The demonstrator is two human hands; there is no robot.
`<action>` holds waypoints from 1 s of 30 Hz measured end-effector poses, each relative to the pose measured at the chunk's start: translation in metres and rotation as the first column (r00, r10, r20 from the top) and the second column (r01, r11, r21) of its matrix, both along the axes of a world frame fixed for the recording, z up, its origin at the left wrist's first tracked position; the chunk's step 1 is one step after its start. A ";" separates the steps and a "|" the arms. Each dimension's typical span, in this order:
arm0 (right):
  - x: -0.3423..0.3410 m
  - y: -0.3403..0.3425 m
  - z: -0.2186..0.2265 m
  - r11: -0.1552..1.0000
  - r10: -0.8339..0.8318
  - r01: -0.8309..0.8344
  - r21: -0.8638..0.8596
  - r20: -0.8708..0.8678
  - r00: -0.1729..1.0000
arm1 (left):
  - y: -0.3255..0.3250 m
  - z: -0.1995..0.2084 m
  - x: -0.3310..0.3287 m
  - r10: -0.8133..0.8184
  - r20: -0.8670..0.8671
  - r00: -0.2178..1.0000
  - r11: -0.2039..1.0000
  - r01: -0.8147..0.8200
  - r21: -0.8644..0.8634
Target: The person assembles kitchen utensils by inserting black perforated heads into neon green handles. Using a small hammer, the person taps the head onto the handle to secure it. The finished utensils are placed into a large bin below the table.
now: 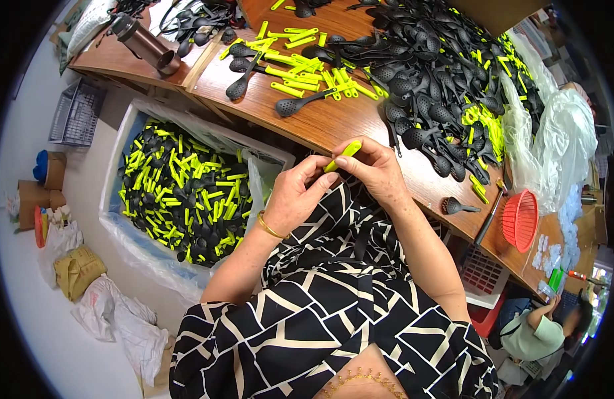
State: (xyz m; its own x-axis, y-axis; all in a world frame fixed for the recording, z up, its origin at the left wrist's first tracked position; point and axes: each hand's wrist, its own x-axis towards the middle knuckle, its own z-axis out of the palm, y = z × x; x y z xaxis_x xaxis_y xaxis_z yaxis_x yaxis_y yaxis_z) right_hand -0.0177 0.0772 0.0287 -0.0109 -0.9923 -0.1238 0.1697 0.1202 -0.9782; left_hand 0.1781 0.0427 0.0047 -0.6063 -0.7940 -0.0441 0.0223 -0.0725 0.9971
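Close in front of my body, just off the table's front edge, both hands grip a lime-green utensil handle (347, 151). The fingers and thumb of my left hand (292, 197) are closed round its lower end. My right hand (381, 174) pinches the upper part between thumb and fingers. Whether a black head is joined to the handle is hidden by my fingers. Beyond my hands, loose lime-green handles (300, 78) lie scattered on the wooden table (254, 106). A black slotted spoon (300, 104) rests nearby, toward the front edge.
Black slotted spoon heads (413, 73) are heaped at the table's right. A lined bin (107, 199) on the left holds many black-and-green utensils. A hammer (491, 213) and red basket (520, 223) lie right; a brown flask (147, 46) stands far left. Another person (533, 332) sits at lower right.
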 end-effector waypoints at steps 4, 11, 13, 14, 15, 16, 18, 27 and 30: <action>0.009 0.003 -0.003 0.998 -0.007 0.009 -0.062 0.021 1.000 | 0.000 0.009 0.005 0.115 0.080 0.990 0.970 -0.095 -0.224; 0.027 -0.017 -0.017 0.975 0.177 -0.197 0.099 0.177 0.968 | -0.007 -0.015 0.042 0.129 0.169 0.977 0.959 -0.079 -0.274; 0.031 -0.030 -0.033 0.972 0.219 -0.226 0.066 0.091 0.971 | -0.015 -0.023 0.064 0.225 0.370 0.901 0.895 -0.041 -0.444; 0.025 -0.037 -0.035 0.969 0.248 -0.246 0.029 -0.075 0.966 | -0.020 -0.034 0.079 0.279 0.461 0.842 0.891 -0.048 -0.452; 0.026 -0.044 -0.028 0.985 0.170 -0.169 0.016 -0.104 0.980 | -0.024 -0.049 0.099 0.334 0.546 0.768 0.887 -0.060 -0.458; 0.024 -0.053 -0.020 0.990 0.121 -0.135 -0.027 -0.287 0.950 | -0.027 -0.074 0.124 0.399 0.591 0.701 0.875 -0.099 -0.474; 0.017 -0.076 -0.008 0.985 -0.011 -0.096 -0.144 -0.604 0.797 | -0.036 -0.111 0.170 0.461 0.724 0.513 0.873 -0.114 -0.475; 0.028 -0.178 -0.020 0.909 -0.183 -0.360 -0.209 -0.978 0.104 | -0.065 -0.131 0.214 0.192 0.980 0.051 0.981 0.026 -0.193; 0.028 -0.186 -0.023 0.929 -0.131 -0.359 -0.094 -0.988 -0.079 | -0.101 -0.083 0.177 0.565 0.693 0.448 0.821 -0.220 -0.527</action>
State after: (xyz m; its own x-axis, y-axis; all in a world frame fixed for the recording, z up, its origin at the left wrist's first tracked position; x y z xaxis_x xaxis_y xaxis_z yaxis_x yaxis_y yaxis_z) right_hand 0.0108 -0.1085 0.0060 0.2416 -0.9631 0.1189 -0.9663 -0.2500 -0.0612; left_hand 0.3553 -0.0583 -0.0785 -0.0590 -0.9980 -0.0238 -0.8380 0.0366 0.5445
